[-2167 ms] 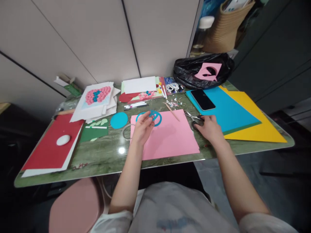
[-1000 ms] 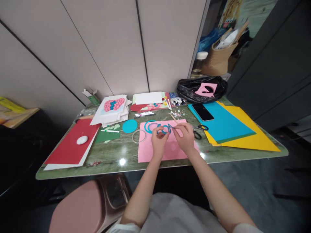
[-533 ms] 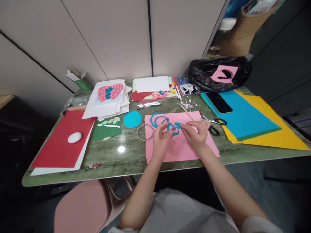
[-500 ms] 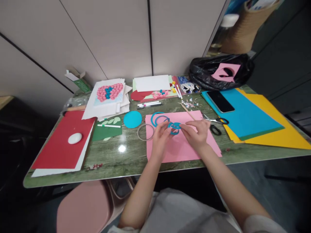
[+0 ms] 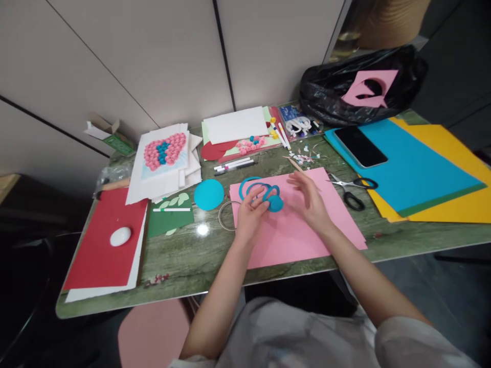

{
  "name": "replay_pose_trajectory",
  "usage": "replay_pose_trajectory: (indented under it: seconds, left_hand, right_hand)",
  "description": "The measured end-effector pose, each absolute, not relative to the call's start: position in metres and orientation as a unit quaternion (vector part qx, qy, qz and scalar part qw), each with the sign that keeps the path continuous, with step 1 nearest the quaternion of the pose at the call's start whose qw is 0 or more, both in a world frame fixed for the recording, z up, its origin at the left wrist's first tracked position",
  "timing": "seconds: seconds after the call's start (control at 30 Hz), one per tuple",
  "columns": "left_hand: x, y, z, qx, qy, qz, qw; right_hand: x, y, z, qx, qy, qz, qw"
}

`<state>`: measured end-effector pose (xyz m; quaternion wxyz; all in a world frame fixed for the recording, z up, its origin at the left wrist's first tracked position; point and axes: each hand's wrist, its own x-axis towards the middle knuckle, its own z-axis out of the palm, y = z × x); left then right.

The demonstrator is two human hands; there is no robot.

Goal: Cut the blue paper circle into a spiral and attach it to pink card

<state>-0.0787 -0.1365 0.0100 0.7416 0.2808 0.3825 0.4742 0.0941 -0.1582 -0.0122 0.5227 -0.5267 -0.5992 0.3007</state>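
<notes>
A blue paper spiral [image 5: 275, 203] is pinched between the fingers of my left hand [image 5: 250, 220]; its coils trail back behind my fingers, over the pink paper [image 5: 291, 237]. My right hand [image 5: 312, 204] hovers to the right of the spiral, apart from it, fingers loosely spread with nothing held. Under that hand's fingertips, a thin wooden stick [image 5: 294, 164] pokes out at the far edge of the pink sheet. Left of my left hand lie a metal ring [image 5: 223, 225] and a blue paper disc [image 5: 208, 194].
Scissors [image 5: 351, 191] lie right of the pink sheet, beside a phone [image 5: 361, 146] on blue paper [image 5: 425, 174]. At left are red paper [image 5: 103, 255] with a white oval object [image 5: 120, 236] and a pompom-covered picture [image 5: 164, 151]. A black bag [image 5: 326, 94] stands at the back right.
My right hand has let go of the blue spiral and opened, drawing away to the right. The spiral now hangs from my left hand. The camera view has shifted slightly.
</notes>
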Motion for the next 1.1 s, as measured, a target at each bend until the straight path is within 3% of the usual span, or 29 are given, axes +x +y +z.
replay_pose_trajectory:
  seconds: [0.13,0.43,0.83,1.1]
  left_hand:
    - [-0.083,-0.129,0.008,0.375,0.38,0.446,0.718]
    - [-0.084,-0.123,0.017,0.473,0.465,0.546,0.512]
    - [-0.076,-0.115,0.016,0.322,0.388,0.398,0.767]
    - [-0.046,-0.09,0.039,0.266,0.408,0.46,0.742]
  right_hand:
    - [0.085,-0.152,-0.014,-0.502,-0.542,0.474,0.48]
    - [0.082,-0.145,-0.007,-0.528,-0.409,0.534,0.519]
    - [0.095,-0.137,0.012,-0.515,-0.422,0.54,0.515]
    - [0.117,-0.102,0.034,-0.474,-0.452,0.571,0.495]
